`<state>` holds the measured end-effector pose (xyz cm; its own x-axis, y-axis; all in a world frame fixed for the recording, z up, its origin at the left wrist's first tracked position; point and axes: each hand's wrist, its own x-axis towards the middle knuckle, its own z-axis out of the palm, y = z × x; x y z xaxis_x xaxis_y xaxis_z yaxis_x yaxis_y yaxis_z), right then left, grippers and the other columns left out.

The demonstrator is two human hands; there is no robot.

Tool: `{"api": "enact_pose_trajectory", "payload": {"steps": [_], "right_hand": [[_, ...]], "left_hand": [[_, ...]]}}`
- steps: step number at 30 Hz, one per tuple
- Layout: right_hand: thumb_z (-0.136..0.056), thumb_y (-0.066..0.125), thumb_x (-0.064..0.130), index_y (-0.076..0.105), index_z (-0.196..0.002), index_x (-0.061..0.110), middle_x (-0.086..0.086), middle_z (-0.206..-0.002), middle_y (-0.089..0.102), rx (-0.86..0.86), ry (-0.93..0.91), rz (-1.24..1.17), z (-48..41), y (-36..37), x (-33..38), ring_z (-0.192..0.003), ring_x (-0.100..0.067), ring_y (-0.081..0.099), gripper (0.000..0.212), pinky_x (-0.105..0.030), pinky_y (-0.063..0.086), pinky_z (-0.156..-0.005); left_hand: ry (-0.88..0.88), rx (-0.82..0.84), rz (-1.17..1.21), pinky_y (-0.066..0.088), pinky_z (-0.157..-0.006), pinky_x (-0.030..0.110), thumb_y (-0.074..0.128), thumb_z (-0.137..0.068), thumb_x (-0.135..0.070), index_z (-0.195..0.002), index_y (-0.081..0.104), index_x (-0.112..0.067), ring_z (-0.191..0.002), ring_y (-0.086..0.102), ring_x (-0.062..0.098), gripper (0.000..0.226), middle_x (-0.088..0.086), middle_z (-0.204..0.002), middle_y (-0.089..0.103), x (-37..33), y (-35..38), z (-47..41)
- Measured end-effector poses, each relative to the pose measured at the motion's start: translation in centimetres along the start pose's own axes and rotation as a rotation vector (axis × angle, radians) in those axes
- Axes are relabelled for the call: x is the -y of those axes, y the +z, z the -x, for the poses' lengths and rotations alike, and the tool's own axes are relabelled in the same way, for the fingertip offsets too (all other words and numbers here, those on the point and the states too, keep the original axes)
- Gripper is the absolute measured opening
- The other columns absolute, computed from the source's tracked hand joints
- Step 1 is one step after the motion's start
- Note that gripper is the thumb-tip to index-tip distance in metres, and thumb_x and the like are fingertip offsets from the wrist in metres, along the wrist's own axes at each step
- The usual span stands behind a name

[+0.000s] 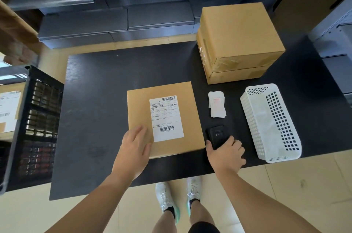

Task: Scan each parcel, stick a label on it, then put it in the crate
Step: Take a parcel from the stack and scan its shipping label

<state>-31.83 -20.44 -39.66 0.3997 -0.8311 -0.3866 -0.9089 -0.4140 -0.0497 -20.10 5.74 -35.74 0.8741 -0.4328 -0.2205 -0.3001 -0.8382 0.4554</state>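
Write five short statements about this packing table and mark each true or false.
The left hand rests flat on the parcel. True.
The right hand grips the white basket. False: it grips the scanner; the white basket lies untouched.
The parcel bears a shipping label. True.
The crate stands right of the table. False: the crate is at its left.
The small labels lie on the table beyond the scanner. True.

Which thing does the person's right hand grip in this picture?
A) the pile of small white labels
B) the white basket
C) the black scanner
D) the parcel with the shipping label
C: the right hand has its thumb and fingers curled round the black scanner, while the labels and the basket lie untouched.
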Motion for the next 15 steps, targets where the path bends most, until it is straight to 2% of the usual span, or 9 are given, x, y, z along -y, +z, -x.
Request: {"api": "enact_pose_trajectory", "payload": {"steps": [9, 15], "right_hand": [[-0.083, 0.06, 0.068, 0.037, -0.147, 0.01, -0.012, -0.143, 0.045, 0.045, -0.033, -0.007, -0.5, -0.6, -0.4, -0.129, -0.032, 0.044, 0.089, -0.05, 0.049, -0.093], [-0.079, 0.064, 0.07, 0.047, -0.141, 0.008, -0.012, -0.136, 0.052, 0.001, -0.064, -0.014, -1.0, -0.8, -1.2, -0.124, -0.032, 0.05, 0.089, -0.046, 0.053, -0.091]], "left_hand": [[0.08, -0.021, -0.074, 0.041, -0.112, 0.043, 0.061, -0.096, -0.016, -0.142, 0.05, -0.01, -0.136, 0.041, 0.03, 0.048, 0.006, -0.148, 0.045, -0.5, 0.0, 0.2], [0.072, 0.021, -0.043, 0.033, -0.119, 0.041, 0.054, -0.1, -0.021, -0.147, 0.044, -0.013, -0.145, 0.031, 0.025, 0.049, 0.005, -0.155, 0.037, -0.5, 0.5, 0.5]]}}
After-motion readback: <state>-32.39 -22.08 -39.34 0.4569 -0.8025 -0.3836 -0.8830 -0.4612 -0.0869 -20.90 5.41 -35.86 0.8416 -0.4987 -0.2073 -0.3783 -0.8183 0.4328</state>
